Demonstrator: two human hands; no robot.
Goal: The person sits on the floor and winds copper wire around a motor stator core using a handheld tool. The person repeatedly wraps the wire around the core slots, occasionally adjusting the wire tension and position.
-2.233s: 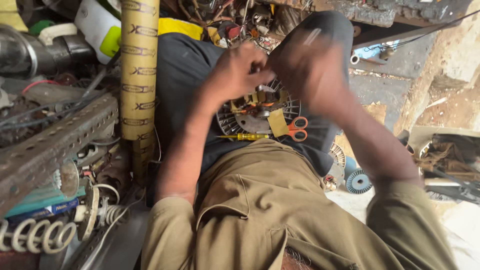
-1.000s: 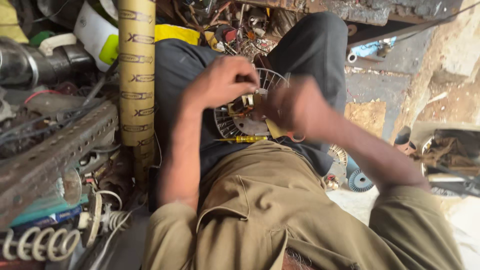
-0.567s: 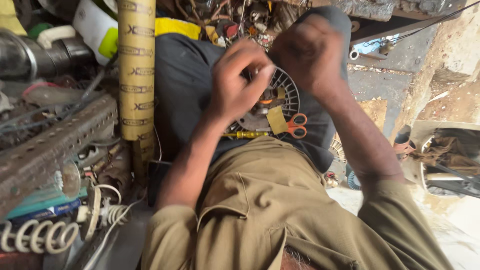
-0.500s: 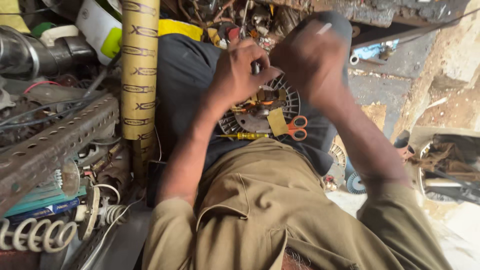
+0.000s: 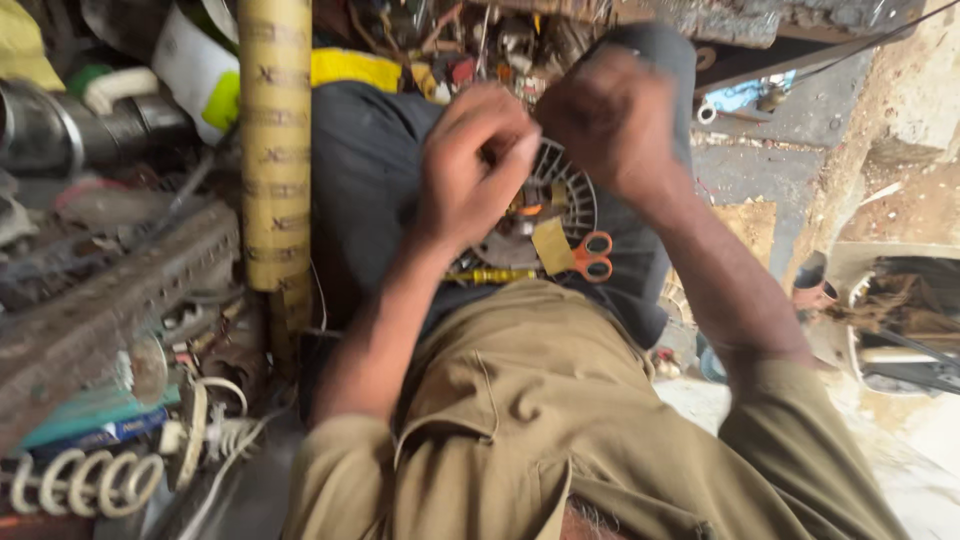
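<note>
**Both hands bunched over a round finned motor part amid workshop clutter**

At the far left lay a dark metal pipe (image 5: 70,125) and, below it, a perforated steel angle bar (image 5: 120,300) running diagonally, with a white coiled spring (image 5: 80,485) at the bottom corner. Just right of these stood an upright yellowish printed roll (image 5: 275,150), its lower end among loose white wires (image 5: 215,440). Behind the roll a white container with a green patch (image 5: 200,75) leaned against the clutter.

The left hand (image 5: 475,165) was curled into a narrow pinch, fingertips drawn together; what it pinched was too small and blurred to tell. It hung directly over the round finned motor part (image 5: 560,200), which rested on the dark cloth (image 5: 370,190) in the lap, and hid much of its left half. Beneath the part lay a yellow-handled screwdriver (image 5: 490,275) and orange-handled scissors (image 5: 592,257), just beside a tan scrap of paper (image 5: 552,245).

The right hand (image 5: 610,120) was closed loosely above the part's upper right edge, blurred, so its hold could not be told. The khaki trousers (image 5: 540,420) filled the foreground. Farther right were a stained concrete floor (image 5: 780,160) and a dusty round opening (image 5: 900,310).
</note>
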